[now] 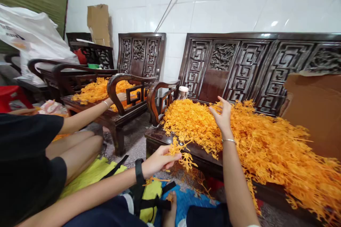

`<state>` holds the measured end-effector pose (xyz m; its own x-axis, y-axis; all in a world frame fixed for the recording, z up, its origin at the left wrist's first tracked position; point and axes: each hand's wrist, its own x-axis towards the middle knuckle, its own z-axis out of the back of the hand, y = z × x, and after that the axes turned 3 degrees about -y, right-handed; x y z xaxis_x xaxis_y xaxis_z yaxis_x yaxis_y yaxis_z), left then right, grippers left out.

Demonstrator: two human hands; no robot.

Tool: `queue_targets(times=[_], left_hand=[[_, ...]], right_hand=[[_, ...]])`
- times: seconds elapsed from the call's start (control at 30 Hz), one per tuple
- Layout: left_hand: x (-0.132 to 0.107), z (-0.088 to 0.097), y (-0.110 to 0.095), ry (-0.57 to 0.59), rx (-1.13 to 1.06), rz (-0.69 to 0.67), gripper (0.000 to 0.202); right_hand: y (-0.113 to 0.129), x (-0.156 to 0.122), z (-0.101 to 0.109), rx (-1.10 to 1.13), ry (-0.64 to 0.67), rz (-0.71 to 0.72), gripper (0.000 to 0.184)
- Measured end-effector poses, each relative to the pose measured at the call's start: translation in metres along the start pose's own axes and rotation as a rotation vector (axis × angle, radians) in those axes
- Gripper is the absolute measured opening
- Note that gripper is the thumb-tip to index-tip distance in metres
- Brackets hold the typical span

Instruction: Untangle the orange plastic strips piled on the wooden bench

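A big heap of orange plastic sprigs [266, 142] covers the seat of a dark carved wooden bench [239, 60]. My left hand [160, 161], with a black band on the wrist, pinches a bunch of orange sprigs [181, 150] at the bench's front edge. My right hand [222, 115], a thin bangle on its wrist, reaches over the heap with fingers spread, touching the top sprigs. A person in a black shirt [23, 163] sits to my left, one hand [119, 97] stretched to a second orange heap [96, 90] on a wooden armchair [128, 88].
A small jar with a white lid [182, 92] stands on the bench by the armrest. Brown cardboard [314, 110] leans at the bench's right end. White plastic bags [32, 35] and a red stool [10, 95] are at far left. Yellow and blue cloth [186, 202] lies on the floor.
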<state>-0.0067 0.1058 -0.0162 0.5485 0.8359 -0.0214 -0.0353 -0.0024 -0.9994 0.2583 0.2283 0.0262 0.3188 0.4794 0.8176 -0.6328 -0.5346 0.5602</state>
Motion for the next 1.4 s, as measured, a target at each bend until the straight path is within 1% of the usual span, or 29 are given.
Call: queue_targets(times=[0.03, 0.07, 0.1, 0.13, 0.2, 0.23, 0.27, 0.3, 0.37, 0.4, 0.47, 0.5, 0.53, 0.7, 0.83, 0.97, 1.07, 1.2, 1.33, 1.4], left_hand=[[0.0, 0.0, -0.001, -0.011, 0.001, -0.014, 0.036], [0.0, 0.001, -0.001, -0.023, 0.004, -0.028, 0.036], [0.0, 0.001, -0.001, -0.034, 0.007, -0.039, 0.036], [0.0, 0.001, -0.001, -0.039, 0.01, -0.045, 0.036], [0.001, 0.001, 0.0, -0.029, 0.017, -0.049, 0.036], [0.001, 0.001, 0.0, -0.015, 0.02, -0.047, 0.036], [0.001, 0.001, 0.001, 0.001, 0.024, -0.044, 0.036], [0.001, 0.001, 0.003, 0.017, 0.031, -0.041, 0.036], [0.001, 0.001, 0.004, 0.038, 0.052, -0.042, 0.035], [0.0, 0.001, 0.004, 0.043, 0.064, -0.047, 0.035], [-0.001, 0.002, 0.004, 0.057, 0.082, -0.059, 0.034], [-0.001, 0.002, 0.003, 0.064, 0.086, -0.062, 0.034], [-0.002, 0.002, 0.002, 0.07, 0.089, -0.066, 0.034], [-0.001, -0.001, -0.001, 0.064, 0.074, -0.059, 0.039], [0.002, -0.008, -0.003, 0.089, 0.022, -0.046, 0.039], [0.002, -0.018, -0.012, 0.102, -0.044, -0.073, 0.037], [-0.001, -0.024, -0.022, 0.119, -0.063, -0.083, 0.038], [-0.005, -0.027, -0.031, 0.13, -0.08, -0.109, 0.037], [-0.008, -0.028, -0.033, 0.138, -0.065, -0.127, 0.037], [-0.008, -0.028, -0.034, 0.146, -0.06, -0.139, 0.037]], right_hand=[[-0.006, 0.001, -0.005, -0.054, 0.137, -0.031, 0.056], [-0.009, -0.001, -0.008, -0.09, 0.234, -0.053, 0.06], [-0.008, -0.006, -0.009, -0.099, 0.289, -0.067, 0.059], [-0.004, -0.013, -0.008, -0.075, 0.321, -0.079, 0.055], [0.017, -0.031, -0.003, 0.075, 0.43, -0.119, 0.042], [0.032, -0.041, 0.0, 0.188, 0.528, -0.151, 0.035], [0.048, -0.051, 0.003, 0.306, 0.652, -0.184, 0.031], [0.064, -0.06, 0.006, 0.407, 0.761, -0.208, 0.029], [0.092, -0.074, 0.011, 0.506, 0.911, -0.229, 0.028], [0.102, -0.079, 0.013, 0.516, 0.953, -0.221, 0.027], [0.113, -0.084, 0.015, 0.483, 0.958, -0.182, 0.024], [0.115, -0.085, 0.016, 0.46, 0.923, -0.159, 0.022], [0.114, -0.086, 0.017, 0.437, 0.858, -0.139, 0.02], [0.102, -0.09, 0.022, 0.362, 0.41, -0.131, 0.019], [0.097, -0.097, 0.021, 0.332, 0.117, -0.119, 0.014], [0.1, -0.098, 0.017, 0.41, -0.154, -0.13, 0.011], [0.109, -0.094, 0.013, 0.457, -0.343, -0.129, 0.011], [0.124, -0.088, 0.01, 0.48, -0.536, -0.092, 0.012], [0.132, -0.087, 0.009, 0.493, -0.653, -0.108, 0.013], [0.135, -0.086, 0.008, 0.55, -0.683, -0.137, 0.012]])
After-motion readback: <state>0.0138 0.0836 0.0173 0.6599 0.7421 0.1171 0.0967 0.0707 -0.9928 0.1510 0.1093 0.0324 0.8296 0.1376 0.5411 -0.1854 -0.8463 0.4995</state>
